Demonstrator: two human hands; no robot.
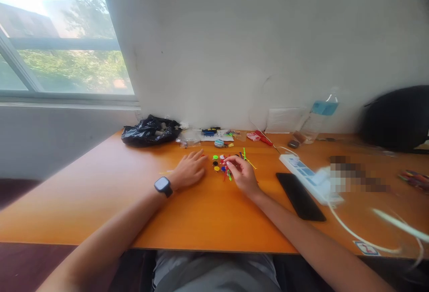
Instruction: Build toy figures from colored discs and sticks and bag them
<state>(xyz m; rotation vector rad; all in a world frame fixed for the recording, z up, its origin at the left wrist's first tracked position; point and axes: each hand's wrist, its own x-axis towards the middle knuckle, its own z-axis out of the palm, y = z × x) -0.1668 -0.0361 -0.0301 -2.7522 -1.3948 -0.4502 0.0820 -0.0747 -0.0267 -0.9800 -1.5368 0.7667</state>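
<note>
My left hand point(189, 169), with a black watch point(163, 185) at its wrist, lies flat on the table with its fingers stretched out. My right hand point(244, 177) is over a group of small coloured pieces, thumb and forefinger closed in a pinch; what is between them is too small to make out. Beside its fingertips are small round pieces: a green one point(215, 157), a black one point(215, 164), a yellow one point(216, 168) and a blue one point(223, 168). Thin green and yellow strips point(245, 154) stick out behind the right hand, which partly hides the group.
The orange wooden table point(214, 220) meets a wall. Along it are a black plastic bag point(150, 131), a small round tin point(219, 143) and a plastic bottle point(317, 120). To the right lie a black phone point(299, 196) and a white power strip point(308, 176) with cables.
</note>
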